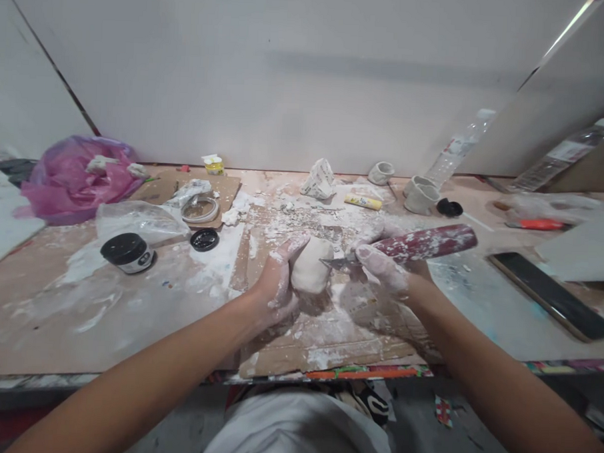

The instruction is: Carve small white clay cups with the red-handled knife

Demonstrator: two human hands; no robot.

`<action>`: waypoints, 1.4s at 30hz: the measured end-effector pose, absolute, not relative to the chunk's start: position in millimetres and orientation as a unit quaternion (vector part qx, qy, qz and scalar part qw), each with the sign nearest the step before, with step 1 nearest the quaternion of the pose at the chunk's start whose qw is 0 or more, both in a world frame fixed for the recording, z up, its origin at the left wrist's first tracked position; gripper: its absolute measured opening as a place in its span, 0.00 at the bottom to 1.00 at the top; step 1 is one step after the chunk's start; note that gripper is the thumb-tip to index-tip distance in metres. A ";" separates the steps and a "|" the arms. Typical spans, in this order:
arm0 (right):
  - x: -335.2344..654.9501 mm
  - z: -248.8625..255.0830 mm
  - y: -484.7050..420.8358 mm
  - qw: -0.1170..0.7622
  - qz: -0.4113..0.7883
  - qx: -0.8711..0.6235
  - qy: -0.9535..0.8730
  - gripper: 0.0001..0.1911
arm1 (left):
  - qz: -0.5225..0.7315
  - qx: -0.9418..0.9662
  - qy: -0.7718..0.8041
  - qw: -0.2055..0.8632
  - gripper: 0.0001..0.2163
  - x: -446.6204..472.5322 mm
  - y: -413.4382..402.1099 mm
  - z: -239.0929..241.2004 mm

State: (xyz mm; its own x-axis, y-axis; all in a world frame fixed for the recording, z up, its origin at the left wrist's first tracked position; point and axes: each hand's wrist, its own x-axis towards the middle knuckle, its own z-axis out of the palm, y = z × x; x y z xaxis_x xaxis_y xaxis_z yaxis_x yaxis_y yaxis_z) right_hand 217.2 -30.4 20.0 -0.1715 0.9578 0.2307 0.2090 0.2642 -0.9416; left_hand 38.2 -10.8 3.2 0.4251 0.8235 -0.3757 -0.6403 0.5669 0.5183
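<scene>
My left hand (279, 282) is wrapped around a white, rounded lump of clay (311, 267) held low above the worktop. White powder coats the fingers. My right hand (380, 263) grips a knife (424, 244) by its thick dark red handle, which is speckled with white. Its pointed metal blade reaches left, and the tip touches or nearly touches the right side of the clay; which one I cannot tell. Beneath both hands lies a piece of cardboard (276, 359) strewn with white dust and crumbs.
Behind stand two small grey clay pots (421, 195), a crumpled paper piece (319, 179) and a yellow tube (363, 202). Leftward are a black-lidded jar (127, 253) and pink plastic bag (81, 180). Rightward are a phone (554, 295), red-handled tool (536, 225) and clear bottle (460, 148).
</scene>
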 end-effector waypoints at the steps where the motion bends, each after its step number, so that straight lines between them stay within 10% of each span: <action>1: 216.4 20.6 -32.1 0.458 0.410 -0.452 -0.647 0.19 | 0.440 0.154 0.310 0.829 0.16 38.0 -11.0 3.7; 42: 219.6 26.7 -30.1 0.456 0.349 -0.482 -0.661 0.20 | 0.432 0.165 0.305 0.832 0.14 37.6 -16.0 7.3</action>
